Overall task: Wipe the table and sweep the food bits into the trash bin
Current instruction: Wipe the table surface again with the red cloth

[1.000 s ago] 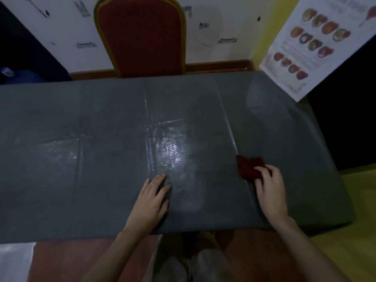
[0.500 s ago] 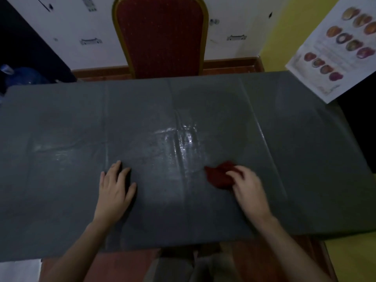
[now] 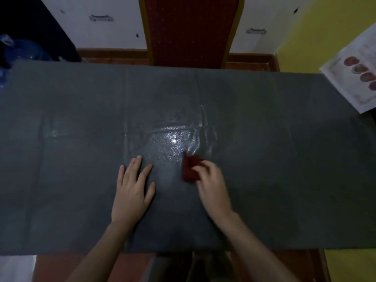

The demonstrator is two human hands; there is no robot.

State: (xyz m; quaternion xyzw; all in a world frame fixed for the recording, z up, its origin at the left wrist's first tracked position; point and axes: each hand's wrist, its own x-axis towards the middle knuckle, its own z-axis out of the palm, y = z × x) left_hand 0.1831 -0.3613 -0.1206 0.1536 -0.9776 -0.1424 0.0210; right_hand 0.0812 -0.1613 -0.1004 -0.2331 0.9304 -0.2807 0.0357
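grey table [image 3: 284,159] (glossy centre), red chair [image 3: 189,27]

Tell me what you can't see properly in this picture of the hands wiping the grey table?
All in the head view:
- Trash bin: nowhere in the frame.
- Food bits: none can be made out on the dim table.
- Red cloth: blurred, and partly covered by the right hand.
- Left hand: lies flat, so anything beneath it is hidden.
- Red chair: top cut off by the upper edge.
- Poster: cut off by the right edge, print too blurred to read.
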